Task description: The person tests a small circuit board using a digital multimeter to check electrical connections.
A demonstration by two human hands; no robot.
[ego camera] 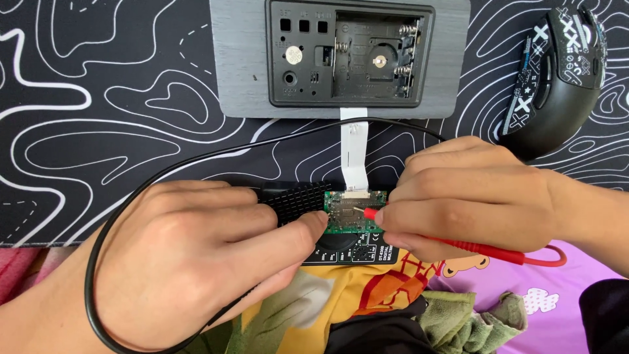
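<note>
Black desk mat with white contour lines, grey open-backed device at far edge: left hand pinches black probe, right hand clamps red probe, both tips steadied on small green circuit board at near edge.

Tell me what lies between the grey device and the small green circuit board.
In the head view, a white flat ribbon cable spans them, crossed by a black wire.

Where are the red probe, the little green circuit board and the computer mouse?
red probe [485, 250], head view, on its red shaft.
green circuit board [350, 219], head view, on its middle.
computer mouse [557, 78], head view, on its patterned back.
</note>
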